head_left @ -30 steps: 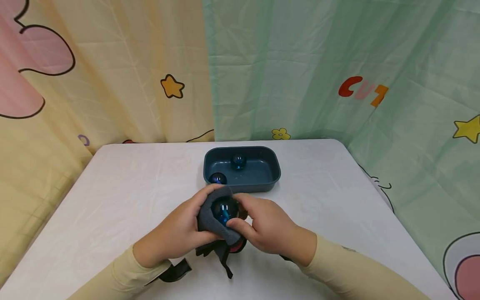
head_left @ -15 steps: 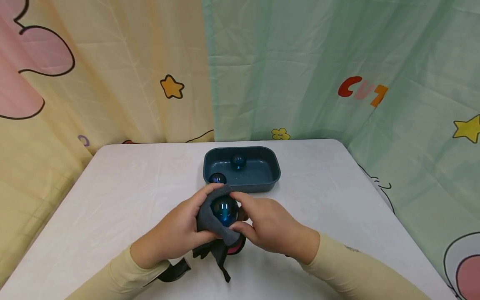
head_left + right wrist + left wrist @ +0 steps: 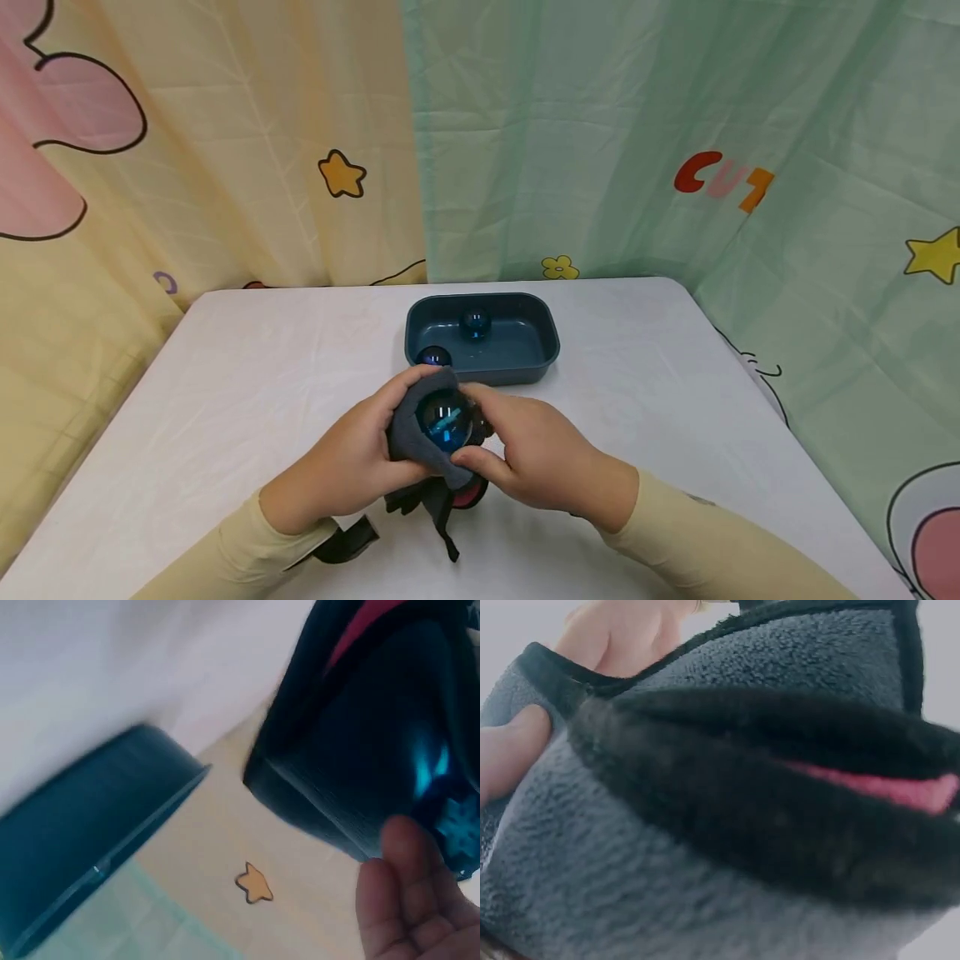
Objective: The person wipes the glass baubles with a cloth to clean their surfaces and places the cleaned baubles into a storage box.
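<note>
My left hand (image 3: 348,462) holds a folded dark grey fleece cloth (image 3: 405,433), cupped round the left side of a shiny, see-through blue ball (image 3: 444,421). On the ball's other side, my right hand (image 3: 543,454) grips it between thumb and fingers. A black-and-pink edge and a black strap (image 3: 441,512) hang below the cloth. Close up in the left wrist view, the fleece (image 3: 615,870) has black trim and a pink strip in its fold. The right wrist view shows a pale snowflake-like mark on the ball (image 3: 459,825), beside my fingertips (image 3: 405,847).
Behind my hands, a dark teal rectangular tray (image 3: 517,377) stands on the white-covered table (image 3: 285,367). It contains a blue ball (image 3: 476,323) near its far side and another dark blue ball (image 3: 434,357) at the near left corner. Patterned curtains (image 3: 600,150) surround the table.
The ball has turned within my grip, so a light blue mark now faces up. My right thumb and fingers have shifted slightly on it. The left hand keeps its hold on the cloth.
</note>
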Tool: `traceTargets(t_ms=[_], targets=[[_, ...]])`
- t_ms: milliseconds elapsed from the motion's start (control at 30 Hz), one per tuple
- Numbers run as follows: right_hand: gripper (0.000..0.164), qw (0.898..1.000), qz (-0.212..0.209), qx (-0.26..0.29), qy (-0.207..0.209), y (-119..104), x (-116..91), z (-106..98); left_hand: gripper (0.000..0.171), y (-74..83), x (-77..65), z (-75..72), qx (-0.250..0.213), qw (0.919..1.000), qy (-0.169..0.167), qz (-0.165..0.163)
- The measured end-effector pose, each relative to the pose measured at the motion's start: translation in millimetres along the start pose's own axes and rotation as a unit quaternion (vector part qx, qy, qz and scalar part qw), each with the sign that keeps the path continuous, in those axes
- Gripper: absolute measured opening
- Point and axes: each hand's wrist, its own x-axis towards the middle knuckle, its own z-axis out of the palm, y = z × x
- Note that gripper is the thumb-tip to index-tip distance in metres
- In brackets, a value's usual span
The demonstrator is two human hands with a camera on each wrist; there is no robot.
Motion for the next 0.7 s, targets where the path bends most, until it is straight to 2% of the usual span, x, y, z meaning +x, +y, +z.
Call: traceTargets(t_ms=[67, 133, 200, 233, 300, 367, 400, 467, 533, 600, 700], targets=[[0.065, 0.997, -0.053, -0.055, 0.029, 0, -1, -2, 0.091, -0.3, -0.1, -1.0, -0.009, 0.9999, 0.006, 0.002], [0.069, 0.987, -0.103, -0.107, 0.064, 1, -2, -2, 0.089, -0.1, 0.1, -1.1, -0.017, 0.9998, 0.003, 0.000], [0.067, 0.975, -0.134, -0.148, 0.094, 1, -3, 0, 0.088, 0.9, 0.6, -0.4, -0.020, 0.9998, -0.001, -0.002], [0.065, 0.973, -0.135, -0.156, 0.101, 1, -3, 1, 0.088, 1.7, 0.7, -0.1, -0.016, 0.9999, -0.003, -0.003], [0.064, 0.981, -0.110, -0.129, 0.095, 1, -4, 3, 0.088, 3.2, 1.1, 0.7, -0.008, 0.9999, -0.006, -0.003], [0.059, 0.995, -0.059, -0.048, 0.063, 0, -4, 5, 0.090, 4.4, 0.9, 1.2, 0.006, 0.9999, -0.008, -0.006], [0.055, 0.998, -0.032, 0.006, 0.045, 0, -4, 6, 0.091, 4.6, 0.6, 1.6, 0.011, 0.9998, -0.010, -0.009], [0.043, 0.994, 0.018, 0.102, 0.019, 1, -4, 8, 0.092, 4.7, -0.3, 2.3, 0.015, 0.9997, -0.015, -0.014], [0.034, 0.988, 0.047, 0.148, 0.007, 1, -3, 9, 0.093, 4.0, -0.9, 3.0, 0.014, 0.9996, -0.018, -0.016], [0.034, 0.991, 0.048, 0.125, 0.005, 0, -2, 9, 0.093, 2.9, -1.3, 3.5, 0.009, 0.9998, -0.015, -0.012], [0.050, 0.999, 0.020, 0.033, 0.018, -1, -2, 7, 0.092, 1.1, -1.2, 3.1, -0.006, 1.0000, -0.001, 0.001]])
